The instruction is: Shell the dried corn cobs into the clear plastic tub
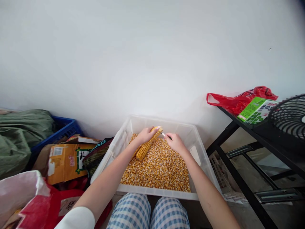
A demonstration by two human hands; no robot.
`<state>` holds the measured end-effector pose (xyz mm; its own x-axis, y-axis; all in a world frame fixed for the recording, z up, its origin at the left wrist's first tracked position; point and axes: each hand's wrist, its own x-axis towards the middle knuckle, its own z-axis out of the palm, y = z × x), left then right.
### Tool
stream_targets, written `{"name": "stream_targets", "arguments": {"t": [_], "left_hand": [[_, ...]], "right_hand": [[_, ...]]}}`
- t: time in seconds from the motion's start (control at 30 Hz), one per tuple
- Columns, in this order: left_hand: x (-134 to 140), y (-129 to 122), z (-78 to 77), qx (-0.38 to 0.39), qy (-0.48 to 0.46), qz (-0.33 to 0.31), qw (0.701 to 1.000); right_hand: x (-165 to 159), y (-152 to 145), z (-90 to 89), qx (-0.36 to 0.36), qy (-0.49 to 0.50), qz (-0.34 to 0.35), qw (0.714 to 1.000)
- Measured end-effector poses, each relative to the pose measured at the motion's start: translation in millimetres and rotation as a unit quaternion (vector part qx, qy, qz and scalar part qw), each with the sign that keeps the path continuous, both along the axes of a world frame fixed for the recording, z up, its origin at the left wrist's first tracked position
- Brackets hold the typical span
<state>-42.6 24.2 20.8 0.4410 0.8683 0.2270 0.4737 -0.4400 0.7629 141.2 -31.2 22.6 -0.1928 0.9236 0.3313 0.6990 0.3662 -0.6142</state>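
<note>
My left hand (pixel 145 135) is closed around a yellow corn cob (pixel 156 132), whose pale end points up and to the right. In my right hand (pixel 175 141) is a small tool (pixel 164 135) with a shiny metal front and a dark end; its tip meets or nearly meets the cob's end, and its exact kind is hard to make out. Below my left hand, another corn cob (pixel 143 151) lies on loose corn kernels (pixel 159 170). The kernels fill much of a translucent white plastic bin (pixel 194 140) in front of my knees.
To the left are a blue crate (pixel 69 125) under green cloth (pixel 23 133), an orange cardboard box (pixel 66 162) and a red and white sack (pixel 40 194). At right, a black table (pixel 252 127) holds a red plastic bag (pixel 238 101), a green box (pixel 256 109) and a fan (pixel 292 116).
</note>
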Motion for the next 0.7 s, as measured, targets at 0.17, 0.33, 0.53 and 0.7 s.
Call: {"name": "stream_targets", "arguments": {"t": [0.17,0.33,0.53,0.7], "left_hand": [[-0.5,0.4,-1.0,0.003,-0.007,0.003,1.000],[-1.5,0.0,-0.7,0.013,0.016,0.010,1.000],[-1.2,-4.5,2.1,0.044,0.053,0.018,0.997],[0.6,-6.6,-0.4,0.052,0.089,0.032,0.994]], "right_hand": [[0.4,-0.6,0.7,-0.008,0.001,-0.005,1.000],[0.9,-0.5,0.8,-0.018,0.007,-0.003,1.000],[1.9,0.9,-2.4,-0.028,0.000,0.013,1.000],[-0.8,-0.8,-2.7,-0.022,-0.038,0.008,0.999]]}}
